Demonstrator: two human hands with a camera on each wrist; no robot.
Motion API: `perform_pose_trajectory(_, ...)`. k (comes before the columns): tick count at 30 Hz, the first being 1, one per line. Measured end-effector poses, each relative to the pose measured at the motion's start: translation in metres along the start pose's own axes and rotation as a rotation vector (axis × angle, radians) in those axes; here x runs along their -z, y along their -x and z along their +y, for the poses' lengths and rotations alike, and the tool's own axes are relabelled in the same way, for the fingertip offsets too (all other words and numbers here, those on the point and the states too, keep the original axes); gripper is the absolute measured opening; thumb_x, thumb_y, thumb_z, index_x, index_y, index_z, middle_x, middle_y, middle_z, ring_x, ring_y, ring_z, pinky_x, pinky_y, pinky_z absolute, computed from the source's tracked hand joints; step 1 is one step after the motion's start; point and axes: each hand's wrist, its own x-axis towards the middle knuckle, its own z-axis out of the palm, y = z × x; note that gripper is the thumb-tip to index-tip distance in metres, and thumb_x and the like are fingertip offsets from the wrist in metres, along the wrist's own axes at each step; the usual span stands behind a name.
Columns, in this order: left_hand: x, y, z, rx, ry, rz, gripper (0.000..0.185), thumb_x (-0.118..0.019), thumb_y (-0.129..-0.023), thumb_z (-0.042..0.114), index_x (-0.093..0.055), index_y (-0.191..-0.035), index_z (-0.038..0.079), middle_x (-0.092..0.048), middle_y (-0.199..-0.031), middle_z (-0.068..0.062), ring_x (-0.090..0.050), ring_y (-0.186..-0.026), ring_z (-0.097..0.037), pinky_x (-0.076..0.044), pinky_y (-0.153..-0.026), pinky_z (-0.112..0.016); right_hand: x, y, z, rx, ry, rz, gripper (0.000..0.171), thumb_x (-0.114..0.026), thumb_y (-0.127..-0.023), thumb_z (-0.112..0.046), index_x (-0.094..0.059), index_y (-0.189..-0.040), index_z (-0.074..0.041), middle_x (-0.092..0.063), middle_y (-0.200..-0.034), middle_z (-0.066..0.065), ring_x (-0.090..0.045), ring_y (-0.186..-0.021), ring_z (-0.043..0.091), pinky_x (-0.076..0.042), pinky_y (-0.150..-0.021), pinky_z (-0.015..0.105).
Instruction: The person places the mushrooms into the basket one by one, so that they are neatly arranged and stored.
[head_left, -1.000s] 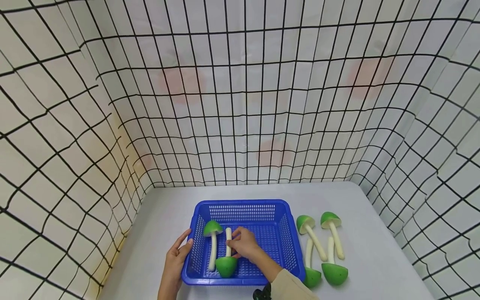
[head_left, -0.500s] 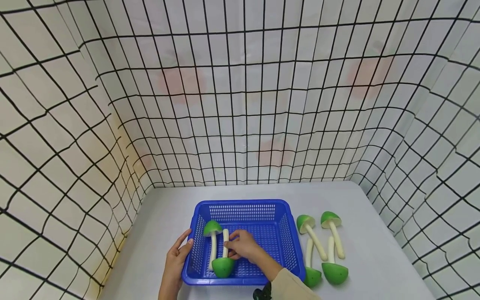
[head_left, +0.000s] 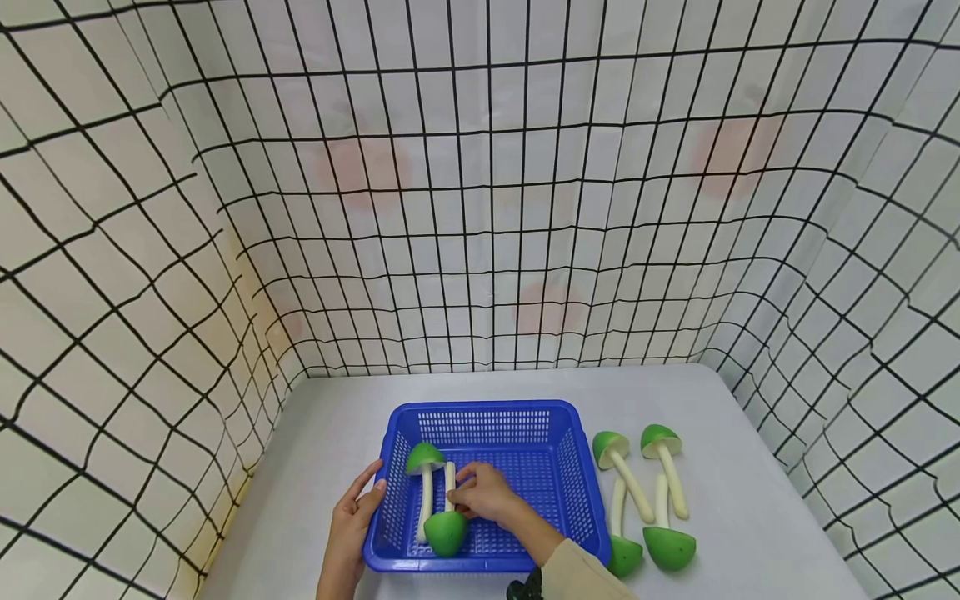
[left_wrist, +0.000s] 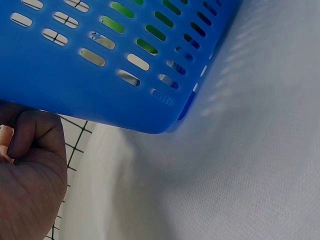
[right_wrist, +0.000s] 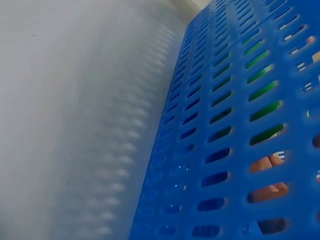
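A blue plastic basket (head_left: 525, 569) with slotted sides stands on the table. My left hand (head_left: 352, 521) holds its left rim, the thumb over the edge; in the left wrist view the left hand (left_wrist: 35, 160) has curled fingers at the rim. Inside, one toy mushroom (head_left: 427, 500) lies at the left, green cap away from me, pale stem toward me. Beside it, a second toy mushroom (head_left: 446, 534) lies the other way round, cap near the front wall. My right hand (head_left: 486, 493) pinches its stem from the right. In the right wrist view the basket wall (right_wrist: 215, 130) mostly hides that hand.
Right of the basket several more mushrooms lie on the white table (head_left: 757, 500): two with caps at the back (head_left: 662, 441), two with caps in front (head_left: 670, 547). Black wire mesh (head_left: 487, 208) before pale sheeting encloses the table at the back and both sides.
The right hand has shifted the second mushroom slightly left, closer to the first one, and its cap now shows rounder. The left hand has stayed at the basket rim.
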Motion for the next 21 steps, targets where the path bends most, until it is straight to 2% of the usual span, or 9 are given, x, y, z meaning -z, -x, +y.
perform_pose_trajectory(7,0.0,-0.001,-0.0002,0.007,0.004,0.003,0.068,-0.074,-0.093,0.049,-0.052,-0.152,0.024,-0.072,-0.126,-0.015,-0.074,-0.095,-0.027,-0.063,-0.08,-0.042,0.0011,-0.0006,0.0002,0.013,0.044,0.014,0.034,-0.076,-0.089,-0.006,-0.061,-0.116,0.007,-0.07,-0.092,0.011,-0.069,-0.075,0.018,-0.06,-0.065,0.034)
perform_pose_trajectory(18,-0.0003,0.0004,-0.0001,0.016,0.024,-0.004,0.066,-0.073,-0.094,0.047,-0.052,-0.152,0.023,-0.071,-0.127,-0.018,-0.075,-0.097,-0.031,-0.063,-0.081,-0.046,0.0017,0.001,0.0014,0.051,0.023,0.01,0.034,-0.075,-0.087,-0.003,-0.062,-0.116,0.009,-0.066,-0.095,0.012,-0.068,-0.072,0.016,-0.061,-0.065,0.031)
perform_pose_trajectory(21,-0.0007,0.0001,0.0005,0.012,0.021,-0.005,0.066,-0.073,-0.094,0.047,-0.052,-0.152,0.023,-0.071,-0.127,-0.018,-0.075,-0.097,-0.031,-0.063,-0.081,-0.045,0.0035,0.001,0.0006,0.061,0.022,0.009,0.034,-0.075,-0.087,-0.003,-0.062,-0.116,0.009,-0.066,-0.096,0.013,-0.07,-0.074,0.019,-0.062,-0.067,0.034)
